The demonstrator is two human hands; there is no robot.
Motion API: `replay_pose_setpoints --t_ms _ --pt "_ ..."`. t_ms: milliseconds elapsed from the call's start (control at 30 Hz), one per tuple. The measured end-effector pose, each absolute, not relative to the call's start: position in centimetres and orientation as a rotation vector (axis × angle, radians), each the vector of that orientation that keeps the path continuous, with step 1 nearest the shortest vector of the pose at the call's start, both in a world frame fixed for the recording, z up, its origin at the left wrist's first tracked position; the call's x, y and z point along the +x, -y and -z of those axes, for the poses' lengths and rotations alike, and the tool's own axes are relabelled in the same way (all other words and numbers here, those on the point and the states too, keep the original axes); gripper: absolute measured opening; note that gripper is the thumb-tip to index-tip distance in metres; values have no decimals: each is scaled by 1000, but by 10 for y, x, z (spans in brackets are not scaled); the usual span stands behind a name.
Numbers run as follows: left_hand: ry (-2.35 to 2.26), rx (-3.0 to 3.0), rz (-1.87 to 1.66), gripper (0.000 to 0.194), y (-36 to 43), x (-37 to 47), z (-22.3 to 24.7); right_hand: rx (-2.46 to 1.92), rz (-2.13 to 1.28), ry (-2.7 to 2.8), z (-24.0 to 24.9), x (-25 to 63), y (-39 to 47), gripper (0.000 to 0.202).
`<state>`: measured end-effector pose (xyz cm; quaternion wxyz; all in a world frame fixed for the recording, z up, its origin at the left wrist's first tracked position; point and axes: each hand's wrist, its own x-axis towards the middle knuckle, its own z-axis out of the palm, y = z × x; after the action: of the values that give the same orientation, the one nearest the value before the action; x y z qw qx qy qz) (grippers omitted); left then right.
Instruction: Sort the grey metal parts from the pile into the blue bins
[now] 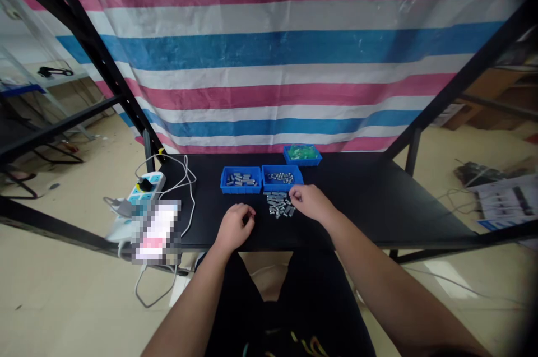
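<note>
Small silvery metal pieces lie in a loose pile (278,205) on the black table, some of them lined up along its top edge. My right hand (310,201) is at the pile's right side with its fingers curled together; anything between the fingertips is too small or hidden to make out. To the left of the pile, my left hand (236,227) rests near the table's front edge, thumb and fingertips bent close together. Whether it pinches something cannot be seen. Just behind the pile, a blue bin (282,186) holds small metal pieces. Beside it, another blue bin (240,189) contains larger metal pieces.
A third blue bin (303,163) with green, glossy contents stands at the back of the black table (361,200). At the left edge are a white power strip (148,189), cables and a blurred-out phone-like object (157,232). A striped sheet (269,88) hangs behind.
</note>
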<state>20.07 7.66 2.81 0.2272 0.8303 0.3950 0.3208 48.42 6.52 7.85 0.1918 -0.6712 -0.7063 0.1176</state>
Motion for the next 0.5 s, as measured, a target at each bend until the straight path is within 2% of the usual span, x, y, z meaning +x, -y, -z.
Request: replay_pose_setpoints --t_ms 133,367,500 --pt "-1090 2293 -877 15 -77 201 -28 -1868 -310 2021 -64 484 -50 21" --pt "-1096 2311 -853 14 -77 202 -29 -1868 -247 2057 -59 470 -55 17" --pt "-1099 2316 -861 13 -76 202 -29 -1939 -355 2045 -66 466 -64 20"
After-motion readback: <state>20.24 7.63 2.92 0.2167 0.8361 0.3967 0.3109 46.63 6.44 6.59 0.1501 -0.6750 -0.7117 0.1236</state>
